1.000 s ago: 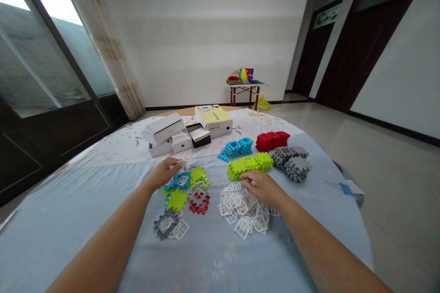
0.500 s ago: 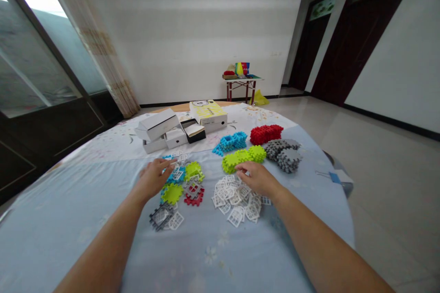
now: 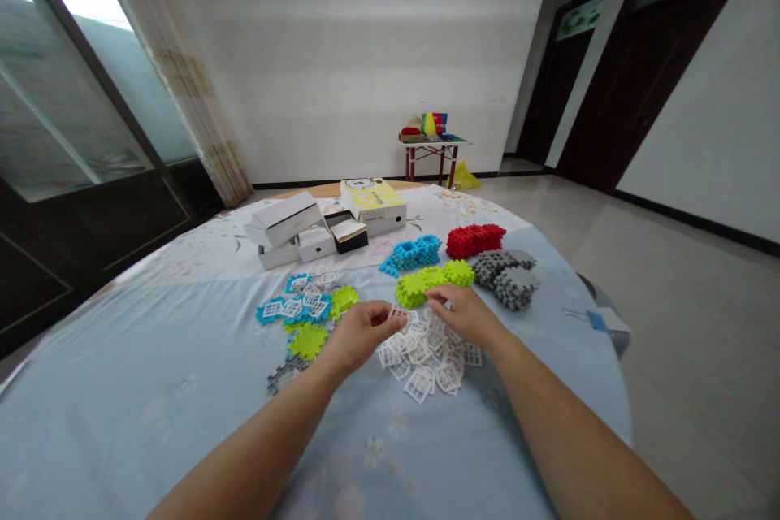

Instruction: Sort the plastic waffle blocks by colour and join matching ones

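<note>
My left hand is closed in a pinch, with a small white window piece at its fingertips. That piece is over the left side of a pile of white window pieces. At the pile's far right edge is my right hand, its fingers loosely curled and thumb apart, with nothing visible in them. Just beyond its fingertips lie lime-green gear-shaped blocks. Left of my left hand are mixed blocks: blue ones with window pieces on top, lime-green ones and a dark grey one, partly hidden by my forearm.
Blue blocks, red blocks and grey blocks lie in groups beyond my hands. White boxes, an open black box and a yellow-and-white box stand at the back of the cloth-covered table.
My left hand has moved right, from the mixed blocks to the white pile, and now pinches a window piece. My right hand has barely moved. The view has shifted slightly.
</note>
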### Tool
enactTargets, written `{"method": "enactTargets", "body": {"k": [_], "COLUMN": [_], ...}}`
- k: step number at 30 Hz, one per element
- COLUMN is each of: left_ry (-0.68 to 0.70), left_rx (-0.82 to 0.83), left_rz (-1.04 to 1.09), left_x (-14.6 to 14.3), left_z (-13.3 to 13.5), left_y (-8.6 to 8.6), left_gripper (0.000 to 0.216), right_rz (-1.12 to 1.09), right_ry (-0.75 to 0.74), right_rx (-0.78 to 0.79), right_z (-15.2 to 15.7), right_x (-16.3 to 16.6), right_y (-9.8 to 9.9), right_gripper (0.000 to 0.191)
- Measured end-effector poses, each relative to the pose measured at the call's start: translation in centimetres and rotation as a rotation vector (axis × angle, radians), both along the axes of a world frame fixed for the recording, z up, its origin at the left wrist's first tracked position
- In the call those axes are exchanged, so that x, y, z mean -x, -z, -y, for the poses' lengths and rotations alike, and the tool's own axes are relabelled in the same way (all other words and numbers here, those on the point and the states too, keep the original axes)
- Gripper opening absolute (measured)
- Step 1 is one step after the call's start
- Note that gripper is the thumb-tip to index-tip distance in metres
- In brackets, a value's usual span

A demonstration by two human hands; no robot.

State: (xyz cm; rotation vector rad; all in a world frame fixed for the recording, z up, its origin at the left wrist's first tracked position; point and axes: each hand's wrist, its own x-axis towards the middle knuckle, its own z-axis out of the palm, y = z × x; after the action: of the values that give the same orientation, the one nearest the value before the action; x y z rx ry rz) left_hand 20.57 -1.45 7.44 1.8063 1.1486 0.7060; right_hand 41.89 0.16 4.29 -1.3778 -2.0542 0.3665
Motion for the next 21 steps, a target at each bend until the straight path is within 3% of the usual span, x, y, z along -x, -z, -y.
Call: {"method": "enactTargets", "body": {"k": [4, 9, 15, 21], "left_ry": [0.03, -0.067, -0.276, -0.44], "left_rx": [0.053, -0.064, -0.188, -0.363], "left_rz": [0.056, -0.028, -0.166, -0.514], "left_x": [-0.2, 0.8, 6.4, 12.1], "left_z": [0.1, -0.1, -2.6, -5.0], "left_y": [0.7, -0.2, -0.6, 0.7], "left_gripper": [0.041, 0.05, 0.044, 0.043], "right_rz": [0.009, 0.0, 0.012, 0.013], "right_ry": [0.004, 0.02, 0.016, 0.01], "right_rx": [0.005, 0.011, 0.009, 0.012], "right_z": [-0.1, 0.1, 0.1, 0.1], "right_x": [-0.1, -0.1, -0.2, -0.1], "right_y": [0.0, 0.0, 0.2, 0.3], "right_gripper": [0.024, 0.025, 0.026, 0.026]}}
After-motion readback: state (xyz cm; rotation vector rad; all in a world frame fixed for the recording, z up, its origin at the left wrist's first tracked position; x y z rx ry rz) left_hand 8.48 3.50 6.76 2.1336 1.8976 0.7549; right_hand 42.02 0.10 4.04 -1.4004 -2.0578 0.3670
